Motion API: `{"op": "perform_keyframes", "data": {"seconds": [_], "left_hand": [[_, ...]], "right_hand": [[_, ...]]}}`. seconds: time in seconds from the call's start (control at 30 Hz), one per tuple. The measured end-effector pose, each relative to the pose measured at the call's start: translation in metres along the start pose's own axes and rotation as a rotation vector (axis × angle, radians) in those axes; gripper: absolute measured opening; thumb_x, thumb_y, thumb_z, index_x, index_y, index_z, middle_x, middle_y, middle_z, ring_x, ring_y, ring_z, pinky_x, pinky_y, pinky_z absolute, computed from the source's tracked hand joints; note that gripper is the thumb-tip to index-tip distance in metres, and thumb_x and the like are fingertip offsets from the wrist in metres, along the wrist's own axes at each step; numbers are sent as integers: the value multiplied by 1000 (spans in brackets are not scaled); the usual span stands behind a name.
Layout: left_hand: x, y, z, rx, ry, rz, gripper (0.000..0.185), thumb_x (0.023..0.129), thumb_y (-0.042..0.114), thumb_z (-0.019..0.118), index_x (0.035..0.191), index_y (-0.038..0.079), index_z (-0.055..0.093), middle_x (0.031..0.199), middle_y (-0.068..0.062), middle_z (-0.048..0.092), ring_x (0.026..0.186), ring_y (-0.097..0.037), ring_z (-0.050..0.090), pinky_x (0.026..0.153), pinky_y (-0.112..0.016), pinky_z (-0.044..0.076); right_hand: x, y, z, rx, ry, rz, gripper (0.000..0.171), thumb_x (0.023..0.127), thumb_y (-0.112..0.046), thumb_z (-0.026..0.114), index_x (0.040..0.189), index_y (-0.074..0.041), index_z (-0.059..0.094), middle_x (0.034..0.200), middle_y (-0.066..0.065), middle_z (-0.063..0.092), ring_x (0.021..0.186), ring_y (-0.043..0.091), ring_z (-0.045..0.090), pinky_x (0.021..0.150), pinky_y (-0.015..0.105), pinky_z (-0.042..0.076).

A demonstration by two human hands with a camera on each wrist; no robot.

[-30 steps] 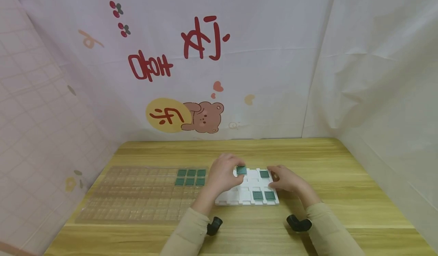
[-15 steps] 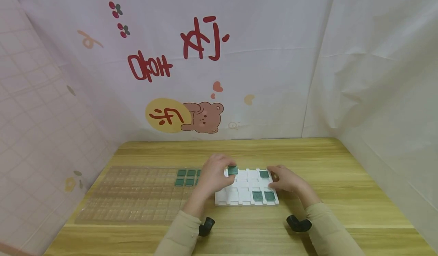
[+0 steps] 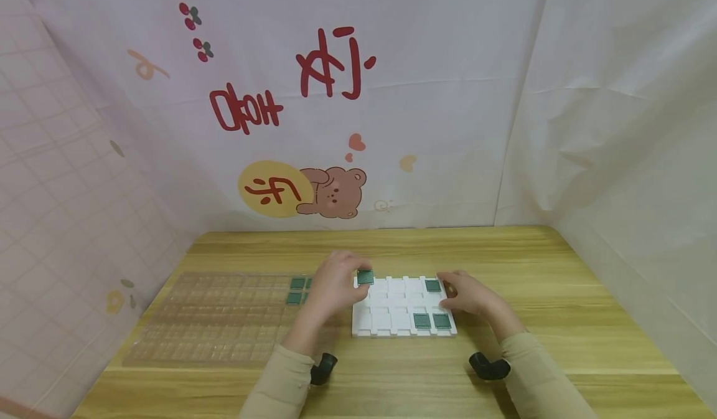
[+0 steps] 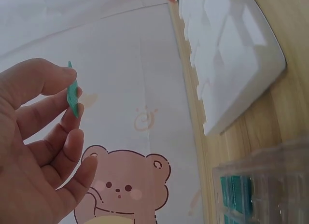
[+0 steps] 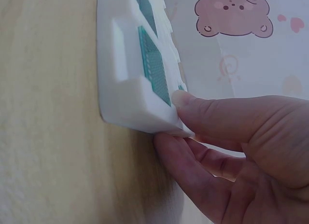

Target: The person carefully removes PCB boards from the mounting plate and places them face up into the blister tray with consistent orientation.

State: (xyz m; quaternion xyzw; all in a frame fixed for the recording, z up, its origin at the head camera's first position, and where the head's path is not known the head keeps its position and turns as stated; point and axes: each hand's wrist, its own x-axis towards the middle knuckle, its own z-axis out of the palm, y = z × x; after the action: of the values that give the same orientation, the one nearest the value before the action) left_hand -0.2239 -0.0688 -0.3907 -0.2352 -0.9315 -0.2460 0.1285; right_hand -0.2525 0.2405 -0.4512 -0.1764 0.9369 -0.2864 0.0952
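Green square chip (image 3: pixel 365 277), left hand (image 3: pixel 337 284) pinching it, right hand (image 3: pixel 469 293) gripping notched white tray (image 3: pixel 400 320)

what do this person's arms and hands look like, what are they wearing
The left hand and right hand are bare, with no gloves. The left sleeve and right sleeve are long, beige and plain. A black curved piece shows beside each cuff, one at the left, one at the right; what they are is unclear.
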Motion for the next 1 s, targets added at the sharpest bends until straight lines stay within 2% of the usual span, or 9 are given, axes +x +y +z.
{"op": "perform_keyframes", "data": {"seconds": [0.27,0.5,0.73,1.0], "left_hand": [[-3,-6,-3,42,-25,-36,28,76,19,82,103,15,75,109,-2,67,107,-23,57,89,-42,49],[-4,-16,-1,65,-37,-34,25,76,15,81,100,15,74,109,-1,67,106,-22,57,90,-41,48],[-7,-25,-7,99,-40,4,24,74,14,82,97,13,74,103,-3,67,102,-26,58,88,-44,48],[-11,-39,-12,117,-66,-11,24,73,15,81,95,14,74,101,-2,67,100,-25,57,87,-45,47]], "right_hand": [[1,2,1,-3,-1,8,67,83,-10,78,138,12,47,125,28,52,101,32,53,93,51,45],[1,2,1,11,-4,19,67,83,-9,78,139,12,46,125,28,51,100,31,53,92,50,46],[1,2,2,28,-2,35,68,83,-9,78,140,10,46,125,26,52,100,30,53,92,50,46],[1,1,2,34,-7,40,68,83,-8,78,140,10,46,124,25,52,96,28,53,88,46,47]]}}
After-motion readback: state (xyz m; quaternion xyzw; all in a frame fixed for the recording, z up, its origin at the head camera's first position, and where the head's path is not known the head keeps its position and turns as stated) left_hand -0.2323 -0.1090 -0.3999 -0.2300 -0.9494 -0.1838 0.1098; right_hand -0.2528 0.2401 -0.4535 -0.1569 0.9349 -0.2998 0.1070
